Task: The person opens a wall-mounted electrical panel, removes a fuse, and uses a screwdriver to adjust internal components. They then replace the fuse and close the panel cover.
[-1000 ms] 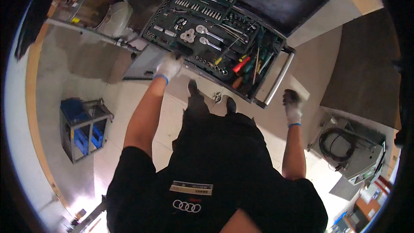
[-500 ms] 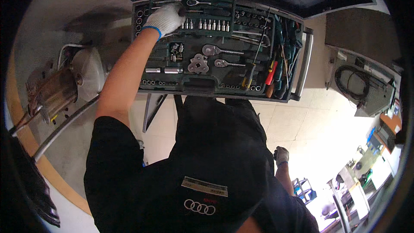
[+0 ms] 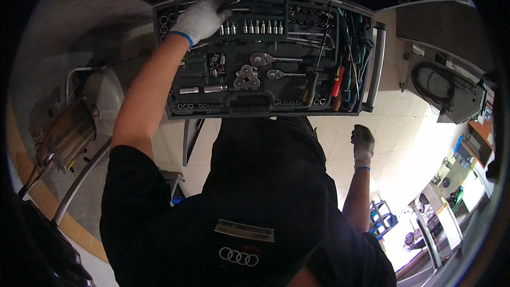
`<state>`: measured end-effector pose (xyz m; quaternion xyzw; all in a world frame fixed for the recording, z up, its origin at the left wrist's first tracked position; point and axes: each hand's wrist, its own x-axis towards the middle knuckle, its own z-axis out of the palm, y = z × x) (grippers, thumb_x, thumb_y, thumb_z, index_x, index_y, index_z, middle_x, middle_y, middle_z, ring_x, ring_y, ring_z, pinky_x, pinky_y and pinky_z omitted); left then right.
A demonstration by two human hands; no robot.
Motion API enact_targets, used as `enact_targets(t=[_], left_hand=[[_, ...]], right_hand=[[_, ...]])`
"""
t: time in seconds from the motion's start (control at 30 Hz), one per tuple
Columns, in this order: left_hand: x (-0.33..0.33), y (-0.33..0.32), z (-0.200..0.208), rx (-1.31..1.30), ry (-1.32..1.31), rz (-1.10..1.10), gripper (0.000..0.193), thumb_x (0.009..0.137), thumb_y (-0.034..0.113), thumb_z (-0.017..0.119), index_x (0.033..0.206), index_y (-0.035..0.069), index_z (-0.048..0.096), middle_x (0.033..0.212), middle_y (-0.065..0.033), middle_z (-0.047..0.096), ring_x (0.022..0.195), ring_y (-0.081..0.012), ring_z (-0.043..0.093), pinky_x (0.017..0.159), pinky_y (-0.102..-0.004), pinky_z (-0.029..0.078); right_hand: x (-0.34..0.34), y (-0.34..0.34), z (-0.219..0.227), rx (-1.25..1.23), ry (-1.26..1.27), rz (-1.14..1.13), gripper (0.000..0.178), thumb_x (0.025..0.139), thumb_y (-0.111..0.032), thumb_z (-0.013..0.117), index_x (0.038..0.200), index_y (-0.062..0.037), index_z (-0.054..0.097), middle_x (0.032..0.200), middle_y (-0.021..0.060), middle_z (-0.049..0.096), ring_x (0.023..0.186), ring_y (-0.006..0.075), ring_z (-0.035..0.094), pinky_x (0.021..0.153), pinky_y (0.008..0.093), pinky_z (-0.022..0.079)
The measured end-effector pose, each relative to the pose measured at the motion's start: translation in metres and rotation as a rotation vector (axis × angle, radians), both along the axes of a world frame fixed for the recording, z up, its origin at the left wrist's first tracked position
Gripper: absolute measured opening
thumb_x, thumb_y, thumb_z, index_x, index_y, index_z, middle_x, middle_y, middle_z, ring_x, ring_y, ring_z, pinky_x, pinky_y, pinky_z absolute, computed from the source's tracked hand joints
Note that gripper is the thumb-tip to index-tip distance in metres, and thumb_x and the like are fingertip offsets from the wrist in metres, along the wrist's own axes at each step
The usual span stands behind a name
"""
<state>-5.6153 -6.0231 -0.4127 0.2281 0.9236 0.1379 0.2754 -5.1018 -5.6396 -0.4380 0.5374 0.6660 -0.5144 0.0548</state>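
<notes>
My left hand (image 3: 199,20), in a white knit glove with dark fingers, reaches over the upper left of an open tool drawer (image 3: 228,110). Its fingers lie on the left end of a socket set case (image 3: 249,15), beside a small ratchet (image 3: 249,0) there; the dark fingertips blend into the case, so their grip is unclear. My right hand (image 3: 364,146), gloved alike, hangs right of the drawer with its fingers curled in and nothing visible in them. Below the case lie a large ratchet (image 3: 273,60), a smaller ratchet (image 3: 287,75) and a three-lobed metal tool (image 3: 246,78).
Several screwdrivers and pliers fill the drawer's right side, among them a red-handled screwdriver (image 3: 338,81). A metal handle bar (image 3: 376,69) runs along that end. Right of it stands a grey box with a coiled black cable (image 3: 433,86). Machinery with a white drum (image 3: 102,101) stands left.
My right hand has risen toward the drawer's right corner. My left hand has shifted slightly, staying over the socket case. The whole view has moved a little.
</notes>
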Motion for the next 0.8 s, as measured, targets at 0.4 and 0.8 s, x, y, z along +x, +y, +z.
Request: enact_targets(t=[0.4,0.8], left_hand=[[0.145,0.008,0.064,0.450,-0.274,-0.061,0.039,0.104,0.040,0.058,0.123,0.008,0.068,0.116,-0.0195,0.071,0.111,-0.0366,0.068,0.096,-0.0494,0.054],[0.105,0.084,-0.021,0.143,-0.054,0.369,0.058,0.099,0.046,0.059,0.129,-0.003,0.065,0.127,-0.0282,0.067,0.120,-0.0415,0.064,0.105,-0.0467,0.051]], right_hand=[[-0.223,-0.145,0.090,0.688,0.382,0.969,0.057,0.082,-0.016,0.086,0.133,-0.0046,0.063,0.110,0.0171,0.073,0.101,0.0334,0.073,0.081,0.0429,0.060],[-0.113,-0.117,0.058,0.148,-0.104,0.540,0.036,0.095,-0.028,0.074,0.119,-0.0021,0.068,0.110,0.0195,0.076,0.103,0.0310,0.074,0.085,0.0400,0.058]])
